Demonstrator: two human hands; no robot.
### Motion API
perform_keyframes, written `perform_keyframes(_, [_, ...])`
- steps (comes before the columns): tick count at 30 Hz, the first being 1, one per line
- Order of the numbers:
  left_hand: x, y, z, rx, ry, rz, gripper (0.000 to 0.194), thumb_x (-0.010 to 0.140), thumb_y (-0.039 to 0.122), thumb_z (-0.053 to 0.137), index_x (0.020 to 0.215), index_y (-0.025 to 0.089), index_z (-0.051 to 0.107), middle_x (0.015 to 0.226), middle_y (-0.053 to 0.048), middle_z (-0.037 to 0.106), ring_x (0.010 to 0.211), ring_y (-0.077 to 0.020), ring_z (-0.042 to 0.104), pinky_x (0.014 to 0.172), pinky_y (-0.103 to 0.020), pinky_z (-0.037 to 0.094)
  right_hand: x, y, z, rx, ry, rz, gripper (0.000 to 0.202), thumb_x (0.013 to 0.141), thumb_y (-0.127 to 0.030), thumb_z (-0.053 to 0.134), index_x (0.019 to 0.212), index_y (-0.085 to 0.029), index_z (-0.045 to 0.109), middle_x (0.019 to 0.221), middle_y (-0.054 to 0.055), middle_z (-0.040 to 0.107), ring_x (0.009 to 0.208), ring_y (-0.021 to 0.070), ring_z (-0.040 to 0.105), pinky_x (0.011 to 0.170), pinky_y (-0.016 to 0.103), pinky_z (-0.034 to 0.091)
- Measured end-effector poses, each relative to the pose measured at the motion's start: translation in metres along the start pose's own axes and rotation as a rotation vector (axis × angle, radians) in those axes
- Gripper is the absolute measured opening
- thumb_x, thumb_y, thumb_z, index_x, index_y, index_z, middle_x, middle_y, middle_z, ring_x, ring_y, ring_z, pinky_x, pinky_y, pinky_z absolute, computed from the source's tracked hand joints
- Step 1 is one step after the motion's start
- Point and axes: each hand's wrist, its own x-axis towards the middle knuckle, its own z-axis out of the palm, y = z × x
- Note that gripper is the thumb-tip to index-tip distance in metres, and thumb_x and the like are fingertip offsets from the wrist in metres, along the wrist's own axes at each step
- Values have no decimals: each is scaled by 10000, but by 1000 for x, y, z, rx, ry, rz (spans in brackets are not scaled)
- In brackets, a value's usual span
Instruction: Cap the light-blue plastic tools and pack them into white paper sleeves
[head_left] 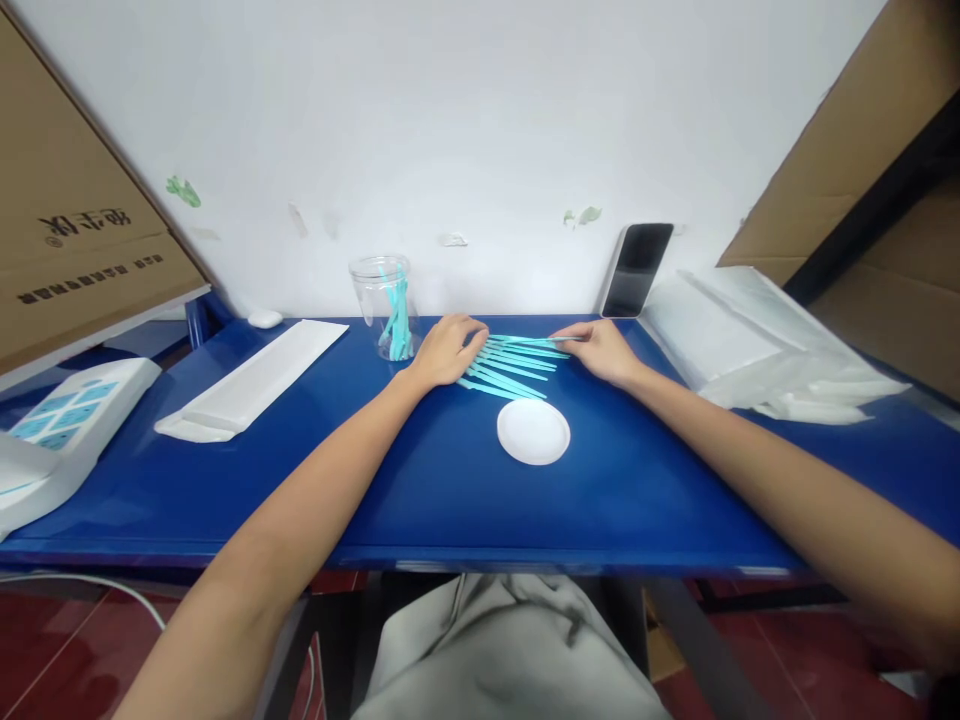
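While the left hand point(448, 350) lies over the fanned turquoise sticks point(514, 365) near twelve o'clock, the right hand point(600, 350), toward one, pinches a stick's tip, fingers together.

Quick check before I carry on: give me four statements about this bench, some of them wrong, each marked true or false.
1. The left hand touches the spread slim turquoise sticks. True.
2. The clear round jar lies on its side. False: it stands upright, with turquoise sticks inside.
3. The round white disc is nearer the person than the spread sticks. True.
4. The black-screened phone lies flat. False: it is propped up by the white wall.
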Motion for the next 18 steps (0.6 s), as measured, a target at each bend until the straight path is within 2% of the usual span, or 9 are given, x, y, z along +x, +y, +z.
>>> perform_keyframes(7, [-6,-12,-2,-51,102,-96,449,1040,421,373,1132,163,727,1179,-103,735,1150,-271,630,1070,-426,447,3,3,-3,320,76,143,212,636,-227,833,841,-172,830,774,40,789,711,195,705,784,338,587])
perform_keyframes(10, [-5,-9,-3,-98,181,-105,396,1018,387,428,1216,169,693,1245,-107,711,1192,-259,615,1082,-412,444,2,-1,-2,512,73,187,273,542,-248,921,782,-183,808,748,39,777,708,196,715,800,356,611])
perform_keyframes(12, [-2,-4,-6,-204,230,-121,407,1002,371,463,1299,164,649,1259,-115,703,1173,-246,629,1028,-383,477,-2,-8,0,627,27,178,346,482,-285,967,770,-187,802,776,49,783,750,209,734,840,375,619])
perform_keyframes(15, [2,4,-10,-432,202,-171,428,997,422,483,1275,150,659,1021,-89,751,938,-208,689,856,-320,519,-10,-23,5,736,-41,153,413,438,-327,998,784,-196,815,841,54,797,817,210,745,899,375,611])
perform_keyframes(18, [4,8,-15,-561,106,-167,387,958,475,544,1006,143,737,752,-45,701,713,-170,642,700,-277,491,-17,-37,9,778,-33,146,423,443,-330,1000,804,-198,826,857,45,800,834,186,739,922,344,596])
